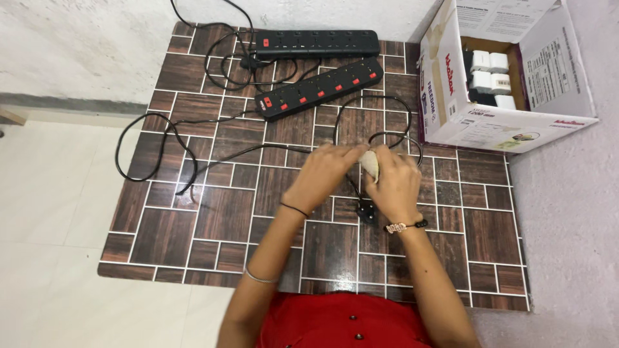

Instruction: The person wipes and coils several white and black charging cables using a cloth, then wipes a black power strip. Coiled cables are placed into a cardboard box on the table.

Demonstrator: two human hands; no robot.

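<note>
Left hand (325, 169) and right hand (394, 180) meet over the middle of the tiled table (193, 225), fingers of both closed on a small pale object (369, 164) pinched between them; what it is cannot be told, mostly hidden. It sits at the fingertips, neither hand nearer. Black cable (387, 136) loops out from behind the hands, and a black plug (367, 211) lies on the table just below the right palm. Beyond the hands, well apart: two black power strips, near one (319, 89) with red switches lying slantwise, far one (314, 43) straight across. Open cardboard box (451, 96) of white adapters at the right
</note>
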